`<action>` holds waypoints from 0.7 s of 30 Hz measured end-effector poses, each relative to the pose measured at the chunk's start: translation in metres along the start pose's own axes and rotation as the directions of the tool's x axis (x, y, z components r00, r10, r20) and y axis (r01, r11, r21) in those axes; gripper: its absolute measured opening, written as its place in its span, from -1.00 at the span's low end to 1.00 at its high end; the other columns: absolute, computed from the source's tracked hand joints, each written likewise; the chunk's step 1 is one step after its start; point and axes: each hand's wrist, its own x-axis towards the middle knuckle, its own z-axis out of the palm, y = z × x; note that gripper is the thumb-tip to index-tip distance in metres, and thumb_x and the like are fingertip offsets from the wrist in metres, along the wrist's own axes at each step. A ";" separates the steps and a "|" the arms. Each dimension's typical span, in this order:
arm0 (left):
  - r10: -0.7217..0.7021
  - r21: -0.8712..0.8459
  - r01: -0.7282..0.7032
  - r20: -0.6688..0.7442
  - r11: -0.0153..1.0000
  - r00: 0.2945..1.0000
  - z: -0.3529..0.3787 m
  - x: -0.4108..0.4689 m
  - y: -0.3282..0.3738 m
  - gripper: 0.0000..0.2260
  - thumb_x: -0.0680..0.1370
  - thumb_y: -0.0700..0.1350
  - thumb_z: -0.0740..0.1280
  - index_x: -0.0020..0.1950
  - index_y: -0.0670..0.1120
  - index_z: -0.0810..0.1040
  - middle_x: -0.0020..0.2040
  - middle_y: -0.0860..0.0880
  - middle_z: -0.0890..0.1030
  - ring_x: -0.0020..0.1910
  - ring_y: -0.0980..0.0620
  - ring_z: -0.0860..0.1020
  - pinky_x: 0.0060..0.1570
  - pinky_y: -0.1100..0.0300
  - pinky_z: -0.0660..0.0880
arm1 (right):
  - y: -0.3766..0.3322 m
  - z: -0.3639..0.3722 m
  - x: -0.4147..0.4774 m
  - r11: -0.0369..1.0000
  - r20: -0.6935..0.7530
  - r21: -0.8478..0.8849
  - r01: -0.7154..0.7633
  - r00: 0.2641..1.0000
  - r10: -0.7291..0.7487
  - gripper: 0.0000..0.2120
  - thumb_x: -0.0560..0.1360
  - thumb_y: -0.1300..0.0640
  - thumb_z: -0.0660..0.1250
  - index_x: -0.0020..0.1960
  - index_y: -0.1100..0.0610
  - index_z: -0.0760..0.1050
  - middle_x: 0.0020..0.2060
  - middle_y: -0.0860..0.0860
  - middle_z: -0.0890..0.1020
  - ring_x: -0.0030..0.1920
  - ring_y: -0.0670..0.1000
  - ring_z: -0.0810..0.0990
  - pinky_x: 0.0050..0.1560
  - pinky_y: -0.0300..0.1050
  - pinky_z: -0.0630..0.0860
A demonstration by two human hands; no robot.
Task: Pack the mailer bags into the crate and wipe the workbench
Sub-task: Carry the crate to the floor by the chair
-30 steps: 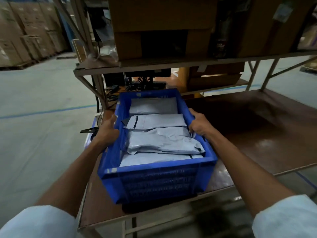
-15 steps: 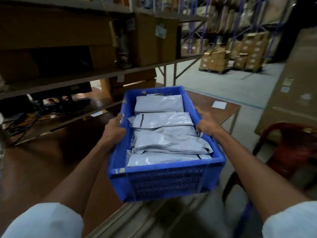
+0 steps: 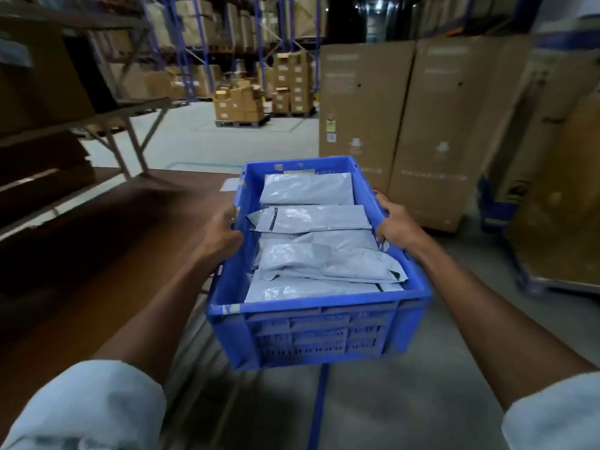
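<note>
A blue plastic crate (image 3: 319, 334) hangs in the air in front of me, past the right end of the brown workbench (image 3: 107, 254). Several grey mailer bags (image 3: 319, 254) lie stacked flat inside it, overlapping. My left hand (image 3: 224, 237) grips the crate's left rim and my right hand (image 3: 397, 227) grips its right rim. The crate's near end is over the grey floor, clear of the bench top.
Two tall cardboard cartons (image 3: 402, 134) stand close ahead on the right. A shelf frame with boxes (image 3: 48, 102) rises behind the workbench at left. A pallet of stacked boxes (image 3: 242, 103) sits farther off on the open concrete floor. A white slip (image 3: 231, 184) lies on the bench's far corner.
The crate has been lifted off the workbench and swung to the right with my turning view, from the bench's left end to beyond its right end. Both hands kept their grip.
</note>
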 end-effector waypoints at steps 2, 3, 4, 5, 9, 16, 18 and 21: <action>0.066 -0.031 -0.065 0.066 0.997 0.996 0.048 0.005 0.031 -0.62 0.42 -0.45 0.23 0.09 -0.05 0.54 -0.14 0.01 0.61 -0.16 0.02 0.59 -0.30 0.16 0.53 | 0.034 -0.045 -0.004 0.998 -0.059 -0.008 -0.054 0.997 0.054 -0.11 0.34 0.56 0.28 0.59 0.13 0.14 0.47 -0.05 0.34 0.47 0.02 0.30 0.22 -0.24 0.37; 0.090 -0.049 -0.085 0.100 0.995 0.991 0.071 0.008 0.045 -0.59 0.42 -0.46 0.22 0.11 -0.04 0.54 -0.12 0.01 0.63 -0.15 0.01 0.60 -0.27 0.12 0.57 | 0.050 -0.065 -0.006 0.997 -0.090 -0.008 -0.080 0.993 0.079 -0.10 0.33 0.55 0.29 0.59 0.12 0.14 0.49 -0.05 0.32 0.48 0.02 0.29 0.28 -0.19 0.39; 0.109 -0.063 -0.101 0.131 0.993 0.985 0.094 0.011 0.057 -0.54 0.41 -0.46 0.21 0.18 -0.05 0.56 -0.05 -0.01 0.65 -0.09 -0.04 0.62 -0.18 0.05 0.62 | 0.065 -0.084 -0.009 0.994 -0.119 -0.005 -0.106 0.987 0.104 -0.10 0.32 0.55 0.30 0.59 0.12 0.15 0.51 -0.05 0.31 0.49 0.03 0.28 0.34 -0.14 0.39; 0.123 -0.077 -0.112 0.159 0.991 0.980 0.118 0.016 0.069 -0.50 0.41 -0.45 0.21 0.25 -0.06 0.56 0.02 -0.02 0.65 -0.02 -0.08 0.62 -0.07 -0.02 0.63 | 0.080 -0.103 -0.011 0.992 -0.150 -0.006 -0.128 0.981 0.126 -0.10 0.33 0.54 0.31 0.59 0.13 0.15 0.51 -0.04 0.30 0.49 0.03 0.28 0.35 -0.11 0.39; 0.146 -0.081 -0.129 0.279 0.988 0.949 0.208 0.042 0.107 -0.43 0.46 -0.42 0.20 0.43 -0.03 0.47 0.13 -0.04 0.58 0.07 -0.12 0.57 -0.03 0.03 0.56 | 0.135 -0.164 -0.012 0.979 -0.253 -0.015 -0.205 0.948 0.194 -0.15 0.35 0.55 0.31 0.58 0.17 0.17 0.47 0.02 0.37 0.35 0.02 0.39 0.07 -0.16 0.43; 0.192 -0.114 -0.157 0.451 0.981 0.872 0.359 0.108 0.128 -0.45 0.42 -0.39 0.20 0.36 -0.01 0.48 0.09 -0.06 0.63 0.08 -0.17 0.61 0.05 -0.15 0.62 | 0.242 -0.226 0.037 0.938 -0.337 -0.029 -0.346 0.887 0.317 -0.13 0.36 0.57 0.31 0.58 0.15 0.16 0.48 0.10 0.36 0.16 0.13 0.52 -0.11 -0.04 0.56; 0.161 -0.109 -0.123 0.495 0.986 0.854 0.402 0.134 0.126 -0.42 0.43 -0.39 0.19 0.40 0.01 0.45 0.07 -0.06 0.62 0.03 -0.16 0.61 0.02 -0.17 0.63 | 0.270 -0.234 0.061 0.929 -0.340 -0.036 -0.368 0.879 0.335 -0.11 0.34 0.57 0.33 0.58 0.13 0.18 0.47 0.09 0.37 0.17 0.11 0.52 -0.08 -0.03 0.51; 0.121 -0.109 -0.073 0.543 0.991 0.831 0.460 0.170 0.122 -0.35 0.42 -0.36 0.19 0.48 0.06 0.41 0.08 -0.06 0.64 0.01 -0.16 0.63 0.01 -0.11 0.64 | 0.315 -0.240 0.098 0.912 -0.343 -0.011 -0.409 0.859 0.381 -0.09 0.32 0.57 0.31 0.58 0.09 0.18 0.45 0.06 0.40 0.20 0.04 0.49 -0.09 -0.14 0.47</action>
